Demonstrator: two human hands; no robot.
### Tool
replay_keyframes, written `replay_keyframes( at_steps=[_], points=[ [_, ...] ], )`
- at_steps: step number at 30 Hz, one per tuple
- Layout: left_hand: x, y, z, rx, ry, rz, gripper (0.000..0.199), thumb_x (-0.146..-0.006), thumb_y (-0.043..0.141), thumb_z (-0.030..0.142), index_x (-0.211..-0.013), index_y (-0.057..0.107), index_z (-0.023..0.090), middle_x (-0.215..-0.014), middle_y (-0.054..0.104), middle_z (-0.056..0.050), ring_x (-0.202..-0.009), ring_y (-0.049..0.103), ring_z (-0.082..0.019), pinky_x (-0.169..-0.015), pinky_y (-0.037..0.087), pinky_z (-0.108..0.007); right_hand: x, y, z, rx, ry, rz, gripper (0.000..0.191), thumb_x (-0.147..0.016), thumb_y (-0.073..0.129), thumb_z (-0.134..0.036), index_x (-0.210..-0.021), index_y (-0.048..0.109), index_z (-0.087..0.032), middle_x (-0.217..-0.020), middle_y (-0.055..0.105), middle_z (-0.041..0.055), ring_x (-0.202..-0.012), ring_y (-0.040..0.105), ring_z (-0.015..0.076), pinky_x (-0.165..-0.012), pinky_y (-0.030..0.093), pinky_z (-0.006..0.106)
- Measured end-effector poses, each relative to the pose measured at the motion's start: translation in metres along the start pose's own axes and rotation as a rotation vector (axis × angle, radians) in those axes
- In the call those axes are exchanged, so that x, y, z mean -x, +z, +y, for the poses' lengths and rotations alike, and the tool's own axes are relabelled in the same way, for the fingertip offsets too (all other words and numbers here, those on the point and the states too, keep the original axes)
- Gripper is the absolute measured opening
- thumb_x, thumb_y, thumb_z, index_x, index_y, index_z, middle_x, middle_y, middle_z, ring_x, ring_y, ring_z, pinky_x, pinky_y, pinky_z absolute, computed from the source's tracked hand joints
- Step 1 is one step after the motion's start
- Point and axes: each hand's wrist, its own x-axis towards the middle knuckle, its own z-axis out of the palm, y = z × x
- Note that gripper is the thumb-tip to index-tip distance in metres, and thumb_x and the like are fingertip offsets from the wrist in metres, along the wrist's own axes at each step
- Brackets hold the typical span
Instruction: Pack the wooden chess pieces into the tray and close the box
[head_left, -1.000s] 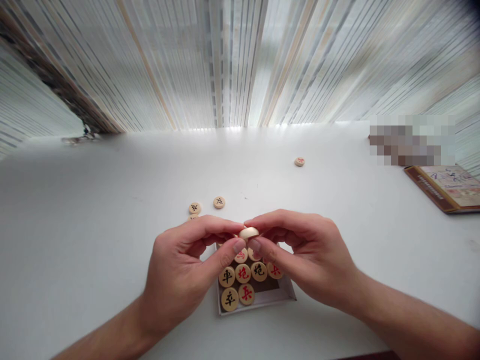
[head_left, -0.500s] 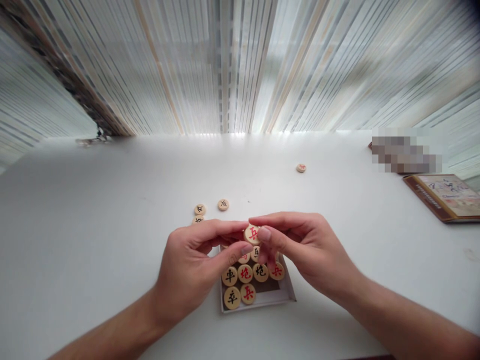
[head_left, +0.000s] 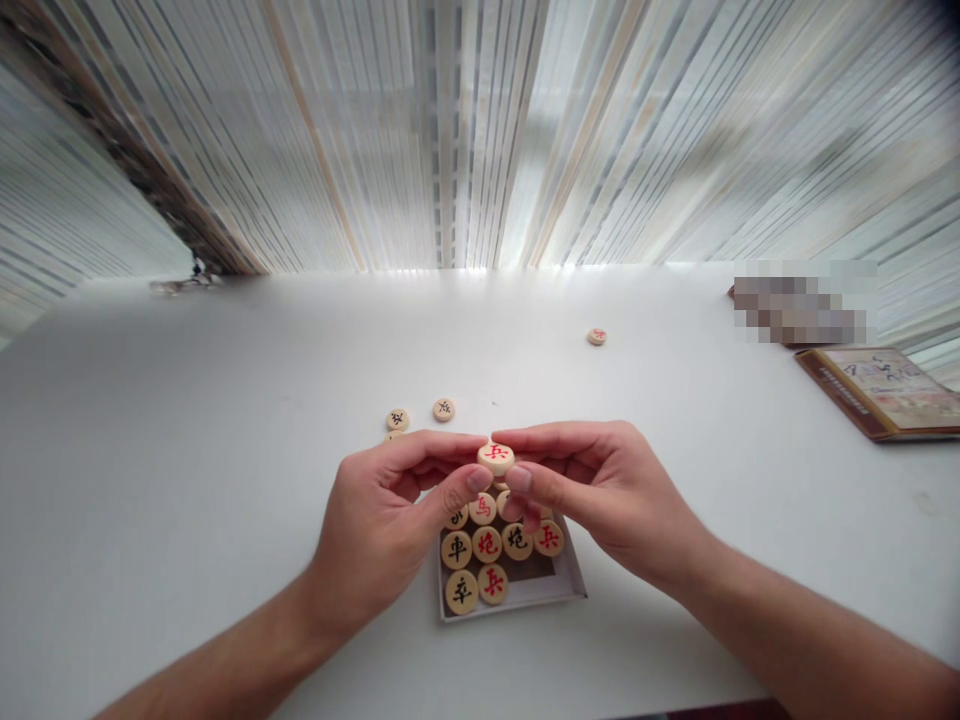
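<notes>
Between my two hands is a round wooden Chinese chess piece [head_left: 496, 457] with a red character on top. My left hand [head_left: 401, 515] pinches its left side with thumb and forefinger. From the other side, my right hand [head_left: 600, 485] holds its right edge the same way. Below them stands a shallow white box [head_left: 551, 592] with several chess pieces in rows, some with red characters, such as the red piece [head_left: 493, 583], and some with black, such as the black piece [head_left: 461, 592]. The far part of the box is hidden behind my fingers.
Loose chess pieces lie beyond my hands: a black-marked piece [head_left: 444, 409], another [head_left: 397, 419] partly over a hidden one, and a red-marked piece [head_left: 597, 337] farther off. A brown-edged box lid or booklet [head_left: 881, 390] lies right, near a blurred-out item [head_left: 799, 310]. Striped curtains [head_left: 480, 140] hang behind.
The held chess piece has tilted flatter and shifted slightly left and up. My right thumb has slid off its face to the edge. The whole view has shifted slightly.
</notes>
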Motion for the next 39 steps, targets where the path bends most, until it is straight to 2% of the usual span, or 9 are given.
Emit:
replay_keyframes(
  at_steps=[4,8,13,20,26,30,34,39],
  points=[
    [-0.0002,0.0004,0.0002,-0.039,0.022,-0.003,0.016,-0.091,0.087,0.015,-0.101,0.091,0.027,-0.087,0.088,0.001,-0.074,0.082,-0.010,-0.071,0.065,-0.010,-0.0002,0.0016,-0.0022,0.053,-0.034,-0.010,0.026,-0.080,0.100,-0.019,-0.104,0.091,-0.023,-0.081,0.086,0.0031,-0.068,0.079,0.0100,-0.063,0.063,0.011],
    [0.0025,0.0014,-0.0001,-0.007,-0.001,-0.010,0.020,-0.090,0.086,0.012,-0.102,0.090,0.028,-0.085,0.088,0.004,-0.070,0.082,-0.009,-0.069,0.066,-0.010,-0.0009,0.0020,-0.0038,0.071,-0.008,-0.023,0.017,-0.084,0.098,-0.029,-0.094,0.089,-0.017,-0.072,0.082,0.0039,-0.064,0.078,0.0111,-0.059,0.063,0.012],
    [0.0060,0.0025,-0.0015,-0.026,0.011,-0.027,0.036,-0.084,0.090,0.008,-0.113,0.088,0.028,-0.091,0.089,0.003,-0.080,0.085,-0.013,-0.074,0.068,-0.013,-0.0027,0.0022,-0.0036,0.031,0.097,-0.020,0.029,-0.083,0.098,-0.038,-0.083,0.083,-0.013,-0.066,0.079,0.0047,-0.055,0.074,0.0116,-0.052,0.060,0.014],
    [0.0078,0.0029,-0.0007,-0.062,0.043,-0.062,0.032,-0.084,0.089,0.007,-0.112,0.089,0.022,-0.094,0.089,-0.001,-0.079,0.086,-0.017,-0.077,0.070,-0.019,-0.0016,0.0036,-0.0044,0.081,0.202,-0.007,0.039,-0.072,0.103,-0.038,-0.079,0.074,-0.014,-0.062,0.076,0.0032,-0.050,0.067,0.0106,-0.049,0.056,0.017],
    [0.0084,0.0011,-0.0021,-0.203,0.214,-0.131,0.035,-0.088,0.085,0.003,-0.115,0.088,0.025,-0.097,0.089,0.000,-0.080,0.083,-0.013,-0.077,0.067,-0.015,0.0009,0.0025,-0.0029,0.133,0.228,0.015,0.045,-0.065,0.107,-0.034,-0.077,0.068,-0.016,-0.056,0.069,-0.0023,-0.044,0.059,0.0092,-0.040,0.043,0.015],
    [0.0076,0.0004,-0.0018,-0.277,0.289,-0.159,0.036,-0.089,0.085,0.003,-0.117,0.087,0.025,-0.100,0.089,0.001,-0.081,0.082,-0.011,-0.079,0.064,-0.013,0.0025,0.0044,-0.0028,0.130,0.215,0.006,0.046,-0.067,0.105,-0.037,-0.075,0.065,-0.017,-0.054,0.066,-0.0033,-0.041,0.056,0.0082,-0.038,0.041,0.015],
    [0.0066,0.0004,-0.0005,-0.240,0.231,-0.181,0.034,-0.090,0.084,0.005,-0.118,0.085,0.023,-0.098,0.088,0.000,-0.083,0.082,-0.012,-0.080,0.065,-0.016,0.0029,0.0069,-0.0060,0.126,0.189,-0.003,0.042,-0.075,0.100,-0.039,-0.074,0.065,-0.016,-0.054,0.067,-0.0016,-0.042,0.058,0.0093,-0.039,0.043,0.016],
    [0.0067,-0.0002,0.0001,-0.132,0.141,-0.155,0.032,-0.086,0.087,0.006,-0.114,0.086,0.021,-0.093,0.088,-0.002,-0.077,0.082,-0.015,-0.076,0.068,-0.019,0.0012,0.0061,-0.0072,0.034,0.200,-0.041,0.030,-0.078,0.096,-0.031,-0.077,0.071,-0.014,-0.060,0.072,0.0008,-0.047,0.067,0.0119,-0.042,0.052,0.017]
  ],
)
